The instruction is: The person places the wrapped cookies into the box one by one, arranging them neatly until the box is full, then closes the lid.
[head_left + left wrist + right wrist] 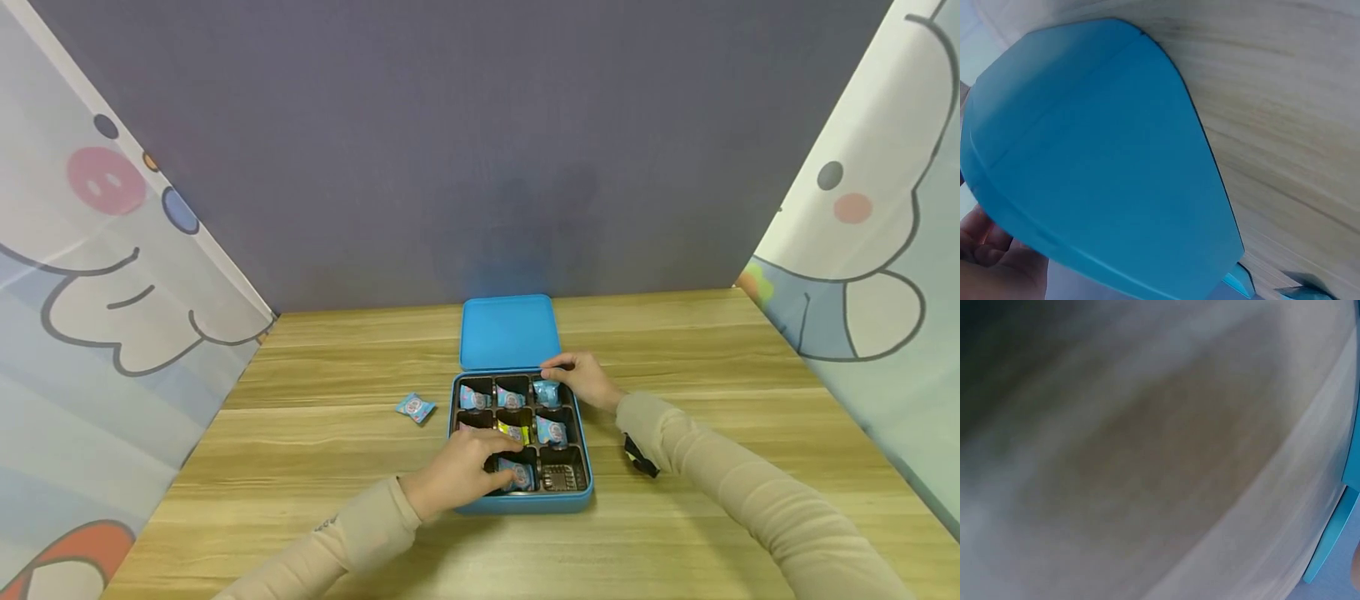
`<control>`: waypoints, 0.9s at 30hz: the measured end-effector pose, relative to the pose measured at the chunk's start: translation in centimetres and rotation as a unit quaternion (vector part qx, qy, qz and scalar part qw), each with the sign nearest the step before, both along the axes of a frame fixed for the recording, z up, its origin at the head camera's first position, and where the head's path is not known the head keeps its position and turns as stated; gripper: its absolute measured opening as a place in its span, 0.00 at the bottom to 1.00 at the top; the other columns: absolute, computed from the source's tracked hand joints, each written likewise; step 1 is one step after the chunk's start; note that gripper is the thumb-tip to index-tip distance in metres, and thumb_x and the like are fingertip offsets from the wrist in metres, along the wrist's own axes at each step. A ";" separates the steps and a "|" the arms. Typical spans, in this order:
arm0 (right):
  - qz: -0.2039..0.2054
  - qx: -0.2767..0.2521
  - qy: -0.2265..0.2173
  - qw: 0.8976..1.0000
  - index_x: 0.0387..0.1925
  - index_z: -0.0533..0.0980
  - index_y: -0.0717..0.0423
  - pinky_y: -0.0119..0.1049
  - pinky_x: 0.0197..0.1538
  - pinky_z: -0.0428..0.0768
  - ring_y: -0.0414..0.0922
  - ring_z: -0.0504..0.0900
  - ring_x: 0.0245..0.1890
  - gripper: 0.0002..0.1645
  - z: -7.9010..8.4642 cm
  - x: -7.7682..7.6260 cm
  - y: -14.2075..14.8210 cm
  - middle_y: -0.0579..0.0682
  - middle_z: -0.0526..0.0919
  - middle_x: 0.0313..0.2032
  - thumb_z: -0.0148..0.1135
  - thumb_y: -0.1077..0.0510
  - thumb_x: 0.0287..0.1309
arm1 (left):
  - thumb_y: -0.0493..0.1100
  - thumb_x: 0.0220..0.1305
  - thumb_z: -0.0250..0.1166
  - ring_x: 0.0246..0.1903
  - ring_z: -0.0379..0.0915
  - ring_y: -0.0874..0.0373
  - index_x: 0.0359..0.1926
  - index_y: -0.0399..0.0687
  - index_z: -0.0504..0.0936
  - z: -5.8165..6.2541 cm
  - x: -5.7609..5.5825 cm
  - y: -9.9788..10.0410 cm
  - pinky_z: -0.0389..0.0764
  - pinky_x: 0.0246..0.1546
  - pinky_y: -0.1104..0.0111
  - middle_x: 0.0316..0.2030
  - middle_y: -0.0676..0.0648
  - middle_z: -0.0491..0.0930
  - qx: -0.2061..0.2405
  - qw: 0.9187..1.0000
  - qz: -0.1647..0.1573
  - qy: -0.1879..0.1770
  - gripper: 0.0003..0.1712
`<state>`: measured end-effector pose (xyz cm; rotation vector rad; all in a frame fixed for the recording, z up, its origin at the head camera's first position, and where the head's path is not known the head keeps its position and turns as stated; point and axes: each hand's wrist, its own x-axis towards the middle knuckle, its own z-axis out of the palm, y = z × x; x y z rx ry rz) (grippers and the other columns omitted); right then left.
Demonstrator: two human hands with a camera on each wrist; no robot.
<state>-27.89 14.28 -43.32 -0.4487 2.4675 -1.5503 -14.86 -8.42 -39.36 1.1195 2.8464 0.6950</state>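
Note:
A blue hinged tin (525, 505) stands with its lid (510, 332) folded back. Its dark divided tray holds wrapped sweets, mostly blue, with a yellow sweet (513, 432) in the middle. My left hand (461, 468) reaches over the front left of the tray, thumb and fingers apart around a blue sweet (519, 474) in the front row; it partly hides the left compartments. At the back right corner, the fingertips of my right hand (588, 382) touch the rim near the hinge, just above another blue sweet (547, 393). In the left wrist view the tin's side (1104, 156) fills much of the picture.
One loose blue sweet (416, 407) lies on the wooden table (322, 467), left of the tin. The front right compartment (562, 473) shows bare ribbed plastic. Behind the table rises a grey panel (480, 167), with cartoon-printed sheets (135, 292) at both sides.

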 end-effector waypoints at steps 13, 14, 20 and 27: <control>0.004 -0.014 0.017 1.000 0.45 0.80 0.61 0.43 0.51 0.78 0.55 0.76 0.50 0.17 -0.3 0.0 0.0 0.58 0.80 0.46 0.61 0.55 0.57 | 0.42 0.60 0.62 0.26 0.75 0.67 0.52 0.44 0.78 0.6 -0.5 -1.4 0.78 0.36 0.76 0.49 0.48 0.80 0.051 0.995 0.004 -0.085 0.18; 0.004 -0.016 0.017 1.000 0.45 0.80 0.61 0.43 0.51 0.78 0.55 0.76 0.49 0.17 -0.4 0.0 0.0 0.59 0.80 0.46 0.61 0.56 0.57 | 0.43 0.60 0.63 0.27 0.76 0.66 0.52 0.44 0.78 0.7 -0.5 -1.5 0.78 0.37 0.76 0.49 0.48 0.80 0.051 0.995 0.006 -0.086 0.19; 0.000 -0.015 0.019 1.000 0.45 0.80 0.61 0.41 0.51 0.78 0.55 0.76 0.49 0.17 -0.4 -0.1 0.2 0.59 0.81 0.46 0.62 0.55 0.56 | 0.43 0.60 0.63 0.45 0.78 0.59 0.54 0.42 0.77 0.8 -0.7 -2.3 0.79 0.46 0.70 0.50 0.46 0.79 0.044 0.995 0.007 -0.087 0.21; 0.005 -0.016 0.008 1.000 0.45 0.79 0.62 0.40 0.51 0.78 0.55 0.76 0.50 0.17 -0.3 -0.1 0.0 0.59 0.80 0.46 0.61 0.56 0.57 | 0.43 0.59 0.63 0.51 0.75 0.58 0.53 0.46 0.78 0.9 -1.2 -3.8 0.77 0.52 0.64 0.50 0.49 0.79 0.068 0.996 0.007 -0.061 0.19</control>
